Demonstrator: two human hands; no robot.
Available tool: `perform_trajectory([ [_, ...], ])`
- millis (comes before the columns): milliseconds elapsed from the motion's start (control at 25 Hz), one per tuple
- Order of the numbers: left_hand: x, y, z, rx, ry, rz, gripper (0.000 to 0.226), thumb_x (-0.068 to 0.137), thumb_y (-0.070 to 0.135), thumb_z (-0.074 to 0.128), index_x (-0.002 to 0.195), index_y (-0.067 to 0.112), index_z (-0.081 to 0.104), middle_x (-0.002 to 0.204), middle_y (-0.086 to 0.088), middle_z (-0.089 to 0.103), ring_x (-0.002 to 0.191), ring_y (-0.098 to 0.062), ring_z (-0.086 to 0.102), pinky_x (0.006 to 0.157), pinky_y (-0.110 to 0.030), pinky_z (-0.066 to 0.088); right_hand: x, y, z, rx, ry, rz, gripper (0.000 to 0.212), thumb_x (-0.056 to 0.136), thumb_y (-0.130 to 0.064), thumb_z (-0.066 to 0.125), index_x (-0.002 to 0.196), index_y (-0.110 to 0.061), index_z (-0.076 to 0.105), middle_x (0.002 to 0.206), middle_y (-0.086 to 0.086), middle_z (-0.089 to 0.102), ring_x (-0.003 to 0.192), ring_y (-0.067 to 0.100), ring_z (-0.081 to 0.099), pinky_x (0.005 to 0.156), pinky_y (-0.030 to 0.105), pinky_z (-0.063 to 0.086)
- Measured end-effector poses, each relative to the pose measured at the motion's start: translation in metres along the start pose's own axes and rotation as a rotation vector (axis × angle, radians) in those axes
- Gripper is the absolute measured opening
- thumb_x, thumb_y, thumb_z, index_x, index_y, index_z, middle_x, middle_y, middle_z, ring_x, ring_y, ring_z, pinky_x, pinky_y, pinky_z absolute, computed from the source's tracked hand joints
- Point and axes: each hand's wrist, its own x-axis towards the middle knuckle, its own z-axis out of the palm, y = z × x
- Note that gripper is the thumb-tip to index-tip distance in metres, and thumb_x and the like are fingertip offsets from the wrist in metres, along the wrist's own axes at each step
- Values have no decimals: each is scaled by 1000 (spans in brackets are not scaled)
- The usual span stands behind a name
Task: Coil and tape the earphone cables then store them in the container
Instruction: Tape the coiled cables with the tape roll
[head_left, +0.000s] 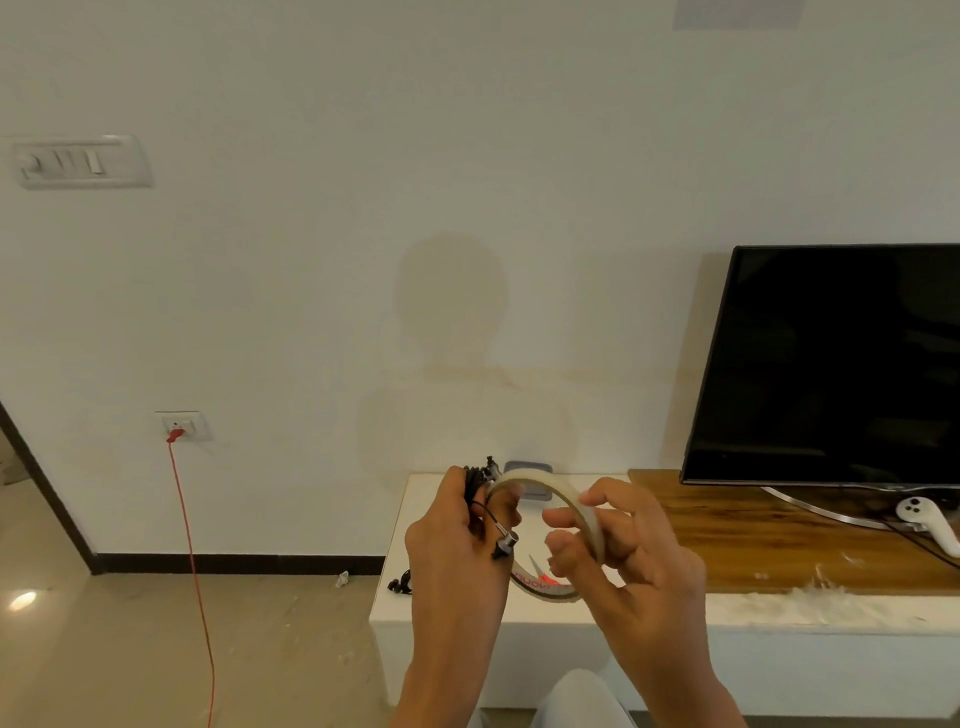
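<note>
Soft, light coil (472, 486) clamped in left grip (457, 551); likely springs loose, so pinch across bundle. Stiff tape (524, 479) pinched at rim by right grip (634, 551).

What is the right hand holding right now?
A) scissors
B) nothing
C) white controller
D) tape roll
D: the right hand pinches the rim of the tape roll between its fingers, while the left hand grips the coiled earphones.
</note>
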Motion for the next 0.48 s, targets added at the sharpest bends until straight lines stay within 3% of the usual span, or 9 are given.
perform_trajectory([
  [80,-3,0,1,8,38,-12,10,85,8,64,86,16,57,72,3,66,67,-18,63,64,-17,49,-5,0,1,-30,39,13,34,84,-52,55,103,-25,56,96,-37,63,76,-7,67,62,8,53],
  [240,-13,5,6,-79,30,-76,16,86,20,62,77,28,52,68,8,65,65,-15,63,60,-8,46,-7,3,-3,-101,111,-48,22,82,-33,61,92,-12,61,72,-21,63,61,-4,65,55,6,50],
  [360,-9,-1,3,-135,-138,-128,14,84,31,61,78,21,54,68,8,67,68,-9,63,61,-9,47,-2,4,-10,-127,95,-53,23,82,-31,60,89,-9,62,64,-11,64,58,-6,64,54,5,49],
  [480,2,-7,-15,-89,-405,-68,46,65,56,67,82,15,57,72,8,69,62,-11,57,63,-16,48,7,6,-20,-145,-39,-24,19,82,-36,60,87,-17,60,61,-19,61,56,-6,63,52,3,46],
])
